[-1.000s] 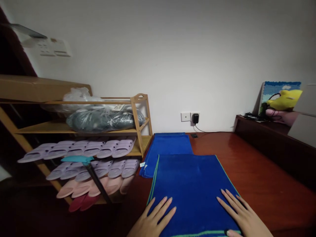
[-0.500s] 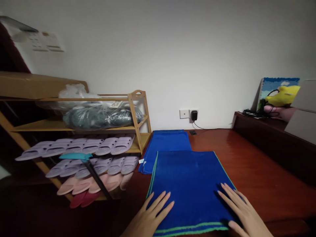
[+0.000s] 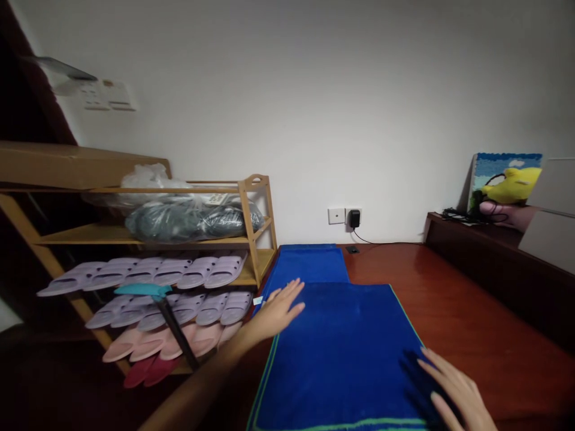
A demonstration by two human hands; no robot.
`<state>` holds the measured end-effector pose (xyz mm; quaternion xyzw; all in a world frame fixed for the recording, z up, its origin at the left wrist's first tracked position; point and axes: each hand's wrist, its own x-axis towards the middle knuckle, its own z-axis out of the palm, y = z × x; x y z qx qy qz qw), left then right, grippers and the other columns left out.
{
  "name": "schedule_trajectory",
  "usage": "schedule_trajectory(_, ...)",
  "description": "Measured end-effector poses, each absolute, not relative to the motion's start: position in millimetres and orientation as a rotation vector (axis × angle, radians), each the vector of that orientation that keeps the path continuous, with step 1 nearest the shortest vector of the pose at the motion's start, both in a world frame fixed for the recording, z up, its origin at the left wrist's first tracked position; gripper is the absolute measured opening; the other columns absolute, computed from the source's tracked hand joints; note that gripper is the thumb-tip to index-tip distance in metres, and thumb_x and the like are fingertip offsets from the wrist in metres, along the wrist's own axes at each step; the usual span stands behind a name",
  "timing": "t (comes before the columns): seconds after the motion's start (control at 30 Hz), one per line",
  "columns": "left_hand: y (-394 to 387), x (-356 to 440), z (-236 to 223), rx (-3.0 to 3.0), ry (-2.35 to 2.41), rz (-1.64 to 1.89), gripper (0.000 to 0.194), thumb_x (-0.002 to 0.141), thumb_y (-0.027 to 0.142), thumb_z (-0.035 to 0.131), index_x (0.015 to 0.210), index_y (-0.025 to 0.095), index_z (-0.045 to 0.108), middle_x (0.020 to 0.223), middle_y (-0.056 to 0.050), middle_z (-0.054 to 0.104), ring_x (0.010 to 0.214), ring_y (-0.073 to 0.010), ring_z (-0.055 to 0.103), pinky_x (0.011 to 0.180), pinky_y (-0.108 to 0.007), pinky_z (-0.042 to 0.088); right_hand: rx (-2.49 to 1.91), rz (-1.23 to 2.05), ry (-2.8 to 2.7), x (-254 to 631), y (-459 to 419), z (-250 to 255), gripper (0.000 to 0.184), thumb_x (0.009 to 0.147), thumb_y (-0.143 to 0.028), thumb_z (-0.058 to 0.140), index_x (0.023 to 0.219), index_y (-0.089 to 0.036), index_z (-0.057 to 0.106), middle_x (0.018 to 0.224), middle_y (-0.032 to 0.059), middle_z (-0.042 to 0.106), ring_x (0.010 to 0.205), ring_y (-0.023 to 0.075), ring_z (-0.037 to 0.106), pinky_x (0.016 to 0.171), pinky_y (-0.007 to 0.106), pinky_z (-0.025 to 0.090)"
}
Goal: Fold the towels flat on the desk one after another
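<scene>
A blue towel with green edging [image 3: 345, 353] lies spread flat on the red-brown tabletop [image 3: 471, 311] in front of me. My left hand [image 3: 276, 308] is stretched out over the towel's far left corner, fingers straight and apart, holding nothing. At the towel's near right edge rests my right hand [image 3: 453, 395], fingers extended on the cloth. A stack of folded blue towels [image 3: 309, 263] sits just beyond, toward the wall.
A wooden shoe rack [image 3: 251, 239] with several purple and pink slippers [image 3: 179, 272] stands to the left. A wall socket with a plugged charger [image 3: 354, 216] is behind the table. A dark side ledge [image 3: 494, 251] with a picture and yellow toy [image 3: 512, 182] is on the right.
My left hand has reached forward from the near left edge to the towel's far left corner. The right hand slid slightly back toward the near right edge.
</scene>
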<state>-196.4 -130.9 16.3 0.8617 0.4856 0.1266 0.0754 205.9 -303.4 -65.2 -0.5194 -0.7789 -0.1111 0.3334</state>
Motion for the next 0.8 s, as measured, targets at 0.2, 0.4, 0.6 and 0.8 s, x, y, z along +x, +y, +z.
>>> schedule_trajectory(0.2, -69, -218, -2, 2.464, 1.731, 0.565, 0.047, 0.093, 0.038, 0.038, 0.135, 0.018, 0.043, 0.141, -0.015, 0.042, 0.133, -0.0266, 0.033, 0.105, -0.045, 0.024, -1.578, 0.402, -1.968, 222, -195, -29, 0.048, 0.09, -0.05, 0.034, 0.132, -0.03, 0.047, 0.14, 0.0046, 0.046, 0.129, 0.0239, 0.041, 0.107, 0.046, 0.03)
schedule_trajectory(0.4, -50, -207, -10, 2.368, 1.799, 0.71, 0.029, 0.089, 0.033, 0.049, 0.112, 0.02, 0.06, 0.108, -0.01, 0.061, 0.107, -0.0253, 0.052, 0.091, -0.04, 0.035, -1.881, 0.359, -1.891, 208, -82, -45, 0.046, 0.09, -0.04, 0.034, 0.132, -0.029, 0.045, 0.139, 0.0068, 0.046, 0.129, 0.03, 0.035, 0.1, 0.058, 0.025)
schedule_trajectory(0.6, -47, -211, -20, 2.232, 1.745, 0.822, 0.01, 0.074, 0.024, 0.066, 0.084, 0.021, 0.066, 0.091, -0.003, 0.06, 0.095, -0.0215, 0.055, 0.082, -0.032, 0.039, -1.863, 0.374, -1.846, 208, -57, -58, 0.032, 0.076, -0.026, 0.055, 0.107, -0.024, 0.06, 0.118, 0.0086, 0.057, 0.113, 0.0293, 0.045, 0.09, 0.05, 0.033)
schedule_trajectory(0.8, -41, -211, -19, 2.018, 1.639, 1.025, 0.014, 0.064, 0.026, 0.071, 0.069, 0.019, 0.06, 0.082, -0.001, 0.056, 0.088, -0.0206, 0.055, 0.082, -0.033, 0.04, -1.787, 0.456, -1.694, 215, -49, -55, 0.015, 0.06, -0.023, 0.065, 0.071, -0.018, 0.056, 0.089, 0.0073, 0.06, 0.095, 0.0279, 0.051, 0.081, 0.043, 0.037)
